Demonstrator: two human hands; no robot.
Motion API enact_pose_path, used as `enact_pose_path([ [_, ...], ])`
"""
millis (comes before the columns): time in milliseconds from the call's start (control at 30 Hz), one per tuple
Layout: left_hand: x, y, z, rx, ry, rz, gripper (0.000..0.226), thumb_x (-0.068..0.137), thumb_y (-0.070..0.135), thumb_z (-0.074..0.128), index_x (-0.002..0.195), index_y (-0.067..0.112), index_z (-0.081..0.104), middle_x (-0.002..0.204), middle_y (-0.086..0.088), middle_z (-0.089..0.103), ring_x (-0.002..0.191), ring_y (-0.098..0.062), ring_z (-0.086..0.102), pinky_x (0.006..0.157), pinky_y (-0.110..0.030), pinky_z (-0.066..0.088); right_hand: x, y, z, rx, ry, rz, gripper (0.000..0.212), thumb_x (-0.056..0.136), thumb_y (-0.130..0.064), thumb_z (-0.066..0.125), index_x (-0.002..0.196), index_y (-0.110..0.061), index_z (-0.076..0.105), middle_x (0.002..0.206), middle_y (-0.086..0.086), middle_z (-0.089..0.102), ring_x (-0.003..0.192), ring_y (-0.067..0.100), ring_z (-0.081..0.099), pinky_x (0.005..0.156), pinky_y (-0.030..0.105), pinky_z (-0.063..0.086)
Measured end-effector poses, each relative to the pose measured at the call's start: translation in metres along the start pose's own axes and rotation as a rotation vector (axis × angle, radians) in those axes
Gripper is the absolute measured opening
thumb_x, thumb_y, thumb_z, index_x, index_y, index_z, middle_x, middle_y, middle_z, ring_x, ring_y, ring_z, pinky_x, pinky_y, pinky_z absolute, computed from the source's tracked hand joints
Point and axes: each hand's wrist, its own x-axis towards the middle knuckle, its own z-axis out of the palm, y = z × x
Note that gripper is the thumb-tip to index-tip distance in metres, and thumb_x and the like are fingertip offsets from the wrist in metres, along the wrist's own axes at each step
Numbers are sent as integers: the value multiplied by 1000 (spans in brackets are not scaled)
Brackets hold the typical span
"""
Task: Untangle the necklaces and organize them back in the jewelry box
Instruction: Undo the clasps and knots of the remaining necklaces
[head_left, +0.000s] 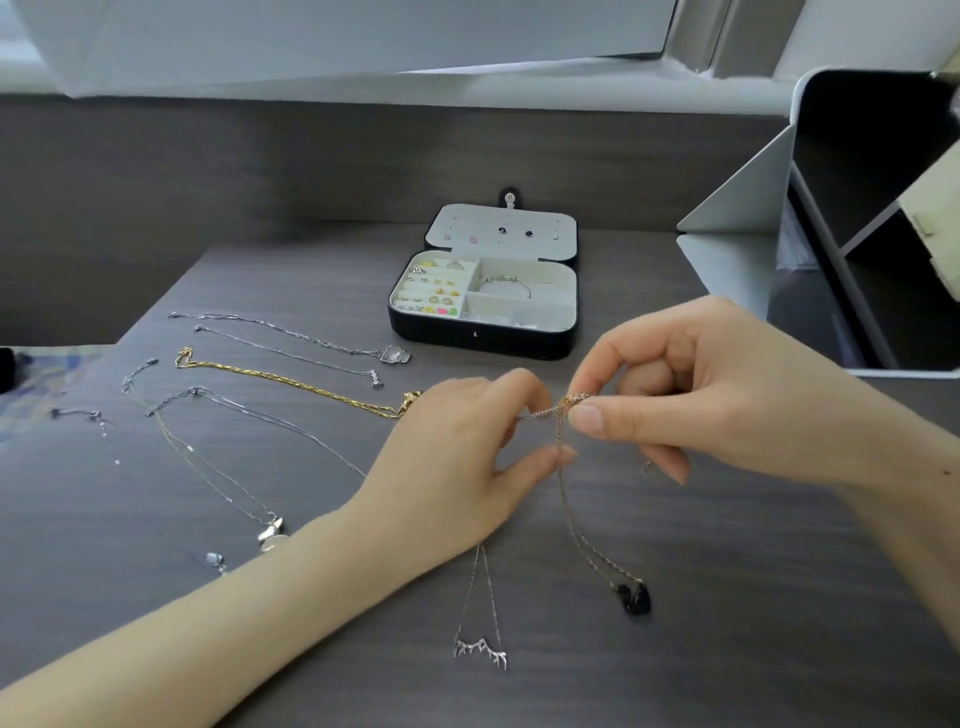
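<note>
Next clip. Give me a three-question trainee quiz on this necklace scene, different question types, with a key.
1. True or false: the jewelry box is closed.
2. What do the left hand and right hand pinch? A) a watch B) tangled chains C) a coin
3. Fill in: the pendant on the chain hanging from the right hand is ___ in colour.
Key: 1 false; 2 B; 3 black.
</note>
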Motion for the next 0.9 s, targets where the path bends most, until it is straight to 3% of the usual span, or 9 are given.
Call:
enact_pose_path([
  [133, 1, 7, -1, 70, 85, 22, 46, 71, 67, 53, 83, 24, 44, 62, 25, 21, 64, -4, 23, 57, -20, 19, -3, -9, -3, 28, 5, -14, 15, 68, -34, 66, 73, -20, 69, 39, 4, 51, 37, 9, 36, 43, 13, 30],
  [233, 1, 18, -4, 21, 15, -133, 67, 55, 83, 50, 92, 27, 44, 67, 22, 35, 63, -4, 35, 59, -16, 28, -7, -14, -4, 24, 24, -17, 12, 70, -34, 67, 72, -22, 70, 38, 4, 51, 37, 10, 35, 43, 13, 30],
  [300, -4, 24, -6, -75, -76, -181, 88, 47, 86, 49, 111, 26, 48, 79, 20, 46, 79, 3, 45, 71, -13, 36, -11, -16, -6, 37, 54, -13, 9, 75, -26, 69, 69, -19, 69, 37, 3, 49, 37, 9, 35, 44, 12, 32],
  [400, -9, 28, -13, -326, -267, -143, 113, 51, 93, 42, 141, 27, 30, 97, 15, 49, 91, 4, 46, 83, -15, 37, -18, -18, -9, 42, 106, -11, 10, 79, -15, 69, 70, -15, 68, 37, 3, 47, 36, 7, 36, 47, 8, 34],
  [500, -14, 26, -7, -797, -386, -264, 107, 68, 90, 31, 145, 16, 30, 65, 7, 43, 54, -1, 40, 53, -13, 34, -24, -18, -12, 55, 167, -2, 10, 80, -12, 68, 71, -13, 68, 37, 3, 46, 35, 7, 34, 43, 8, 31],
  [567, -9, 28, -8, -1232, -437, -432, 119, 51, 97, 37, 135, 13, 42, 60, -1, 46, 53, -6, 42, 52, -13, 35, -29, -19, -15, 59, 202, 6, 8, 80, -14, 68, 72, -11, 68, 38, 4, 45, 34, 7, 33, 41, 8, 29],
  [633, 1, 25, -12, -1427, -507, -506, 129, 31, 94, 55, 133, 15, 47, 76, -6, 60, 67, -12, 55, 67, -19, 45, -33, -21, -17, 63, 225, 5, 7, 79, -14, 69, 73, -11, 68, 38, 5, 45, 34, 7, 34, 42, 8, 30],
  [767, -7, 5, -23, -1881, -793, -448, 115, 61, 81, 58, 147, 9, 32, 126, -29, 52, 111, -37, 55, 101, -44, 40, -39, -22, -19, 64, 225, 3, 7, 79, -16, 69, 72, -13, 68, 40, 6, 45, 35, 8, 33, 41, 9, 29],
  [900, -8, -3, -23, -2113, -930, -470, 109, 75, 80, 43, 144, -3, 30, 139, -39, 35, 125, -49, 43, 107, -55, 30, -40, -20, -20, 34, 200, 33, 9, 79, -18, 69, 71, -16, 68, 40, 5, 46, 37, 10, 33, 43, 11, 31],
])
